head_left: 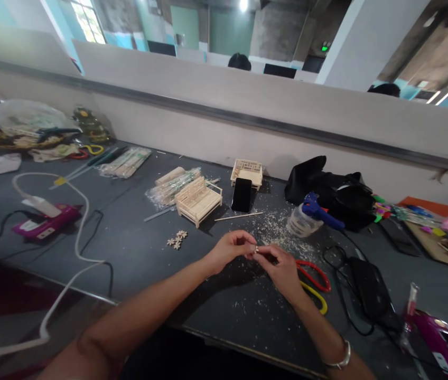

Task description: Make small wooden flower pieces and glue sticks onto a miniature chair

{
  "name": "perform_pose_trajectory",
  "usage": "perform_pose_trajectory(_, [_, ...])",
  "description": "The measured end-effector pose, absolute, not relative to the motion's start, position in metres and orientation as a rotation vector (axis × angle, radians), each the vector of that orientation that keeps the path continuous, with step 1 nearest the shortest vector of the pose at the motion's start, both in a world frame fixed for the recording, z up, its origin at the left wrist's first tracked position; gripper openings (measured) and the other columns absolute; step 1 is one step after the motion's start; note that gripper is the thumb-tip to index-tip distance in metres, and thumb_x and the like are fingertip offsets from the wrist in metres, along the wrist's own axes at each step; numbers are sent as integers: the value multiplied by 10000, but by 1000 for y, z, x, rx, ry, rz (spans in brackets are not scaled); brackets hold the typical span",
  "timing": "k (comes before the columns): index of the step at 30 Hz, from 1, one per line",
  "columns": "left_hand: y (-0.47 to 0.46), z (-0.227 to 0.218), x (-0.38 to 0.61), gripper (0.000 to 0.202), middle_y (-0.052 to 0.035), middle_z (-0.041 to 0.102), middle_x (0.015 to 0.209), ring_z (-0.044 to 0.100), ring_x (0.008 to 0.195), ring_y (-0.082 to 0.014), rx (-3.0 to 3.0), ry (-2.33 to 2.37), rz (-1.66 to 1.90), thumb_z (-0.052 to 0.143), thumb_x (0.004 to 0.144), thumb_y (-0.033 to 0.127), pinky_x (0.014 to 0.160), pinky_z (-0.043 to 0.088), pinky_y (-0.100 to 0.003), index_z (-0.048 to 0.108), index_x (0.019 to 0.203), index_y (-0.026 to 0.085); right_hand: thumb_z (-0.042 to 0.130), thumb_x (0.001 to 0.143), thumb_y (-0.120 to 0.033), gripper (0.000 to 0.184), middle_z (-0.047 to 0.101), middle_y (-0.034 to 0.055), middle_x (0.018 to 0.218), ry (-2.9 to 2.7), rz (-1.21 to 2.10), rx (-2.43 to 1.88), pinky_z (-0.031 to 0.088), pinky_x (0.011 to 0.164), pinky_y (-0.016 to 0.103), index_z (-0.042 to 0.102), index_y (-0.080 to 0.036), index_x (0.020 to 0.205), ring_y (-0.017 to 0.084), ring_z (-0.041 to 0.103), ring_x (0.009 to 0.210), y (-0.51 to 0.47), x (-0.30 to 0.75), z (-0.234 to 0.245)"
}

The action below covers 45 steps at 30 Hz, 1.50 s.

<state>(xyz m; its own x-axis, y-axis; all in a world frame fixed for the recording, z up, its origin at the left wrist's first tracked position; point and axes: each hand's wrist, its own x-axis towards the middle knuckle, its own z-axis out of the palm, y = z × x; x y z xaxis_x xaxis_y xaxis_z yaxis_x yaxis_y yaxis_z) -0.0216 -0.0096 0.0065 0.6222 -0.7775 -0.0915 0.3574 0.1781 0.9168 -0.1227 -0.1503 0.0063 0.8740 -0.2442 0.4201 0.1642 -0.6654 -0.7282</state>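
My left hand [230,252] and my right hand [282,270] meet over the front of the dark table. Both pinch a tiny pale wooden piece [256,249] between their fingertips; its exact shape is too small to make out. To the left of my hands lie several small flower-shaped wooden pieces [177,240]. Behind them stands a miniature wooden bench [199,201], with a thin wooden stick [239,216] lying beside it. Scissors with red and yellow handles [314,275] lie by my right wrist, partly hidden under it.
A phone [242,195] leans against a second miniature piece [248,170]. A blue glue gun [319,209] rests on a clear plastic tub [302,224]. Wood scraps [275,229] litter the table. Bagged sticks [168,190], a black bag [337,192], purple power strips [47,221] and cables surround the work area.
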Motion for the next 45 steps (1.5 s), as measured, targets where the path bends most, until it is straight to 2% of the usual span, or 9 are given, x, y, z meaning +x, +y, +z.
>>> perform_pose_trajectory(9, [-7,10,-22,373,-6,693,670,619,608,-121,1031,-371,-813,892,551,381,667,504,-268,709,783,152,583,879,-387,245,622,-17,618,133,-775,-2179,456,565,262,605,-237,687,142,561,569,-149,-130,13])
perform_pose_trajectory(14, [-6,9,-16,362,-28,701,693,649,639,-141,963,-276,-826,896,547,351,682,513,-283,705,768,138,515,936,-467,319,466,-79,520,260,-945,-1716,394,461,234,498,-236,717,105,458,449,-156,-126,9])
perform_pose_trajectory(20, [-5,11,-14,354,-23,705,703,650,594,-127,923,-256,-847,904,536,314,649,521,-269,677,739,133,576,912,-472,306,544,-75,607,307,-1052,-1393,369,404,200,481,-228,755,72,463,412,-160,-121,8])
perform_pose_trajectory(26, [-6,11,-17,345,-7,688,666,622,579,-119,1006,-320,-802,889,549,348,632,509,-261,680,731,144,573,899,-401,184,558,-66,613,283,-864,-1686,410,431,214,613,-222,881,79,480,427,-153,-124,13])
perform_pose_trajectory(30, [-6,10,-20,289,10,668,649,593,577,-112,1101,-456,-759,839,614,332,638,492,-257,678,775,154,531,897,-397,258,513,-66,517,223,-641,-1910,400,441,229,715,-219,932,98,463,424,-148,-125,13])
perform_pose_trajectory(33, [-5,10,-21,272,26,643,644,578,569,-102,1134,-506,-755,816,636,315,618,474,-242,659,793,157,612,833,-400,232,548,-57,528,212,-603,-1975,417,477,235,737,-226,922,114,496,467,-146,-125,12])
perform_pose_trajectory(38, [-6,7,-21,286,38,620,660,568,559,-86,1184,-544,-777,806,640,315,596,452,-225,626,795,156,657,792,-376,161,688,-4,672,169,-566,-2026,475,589,256,711,-232,744,153,602,613,-145,-122,10])
perform_pose_trajectory(41, [-5,8,-22,296,34,632,666,577,568,-93,1199,-557,-780,800,653,329,602,458,-233,622,821,161,624,812,-366,195,658,-12,629,157,-578,-2085,451,578,252,650,-229,675,147,576,585,-146,-122,9])
perform_pose_trajectory(45, [-5,12,-24,314,22,652,653,606,606,-117,1138,-535,-806,816,643,348,615,477,-245,629,815,165,533,876,-350,224,607,-25,631,153,-615,-2119,439,591,251,574,-231,689,137,547,580,-147,-125,10])
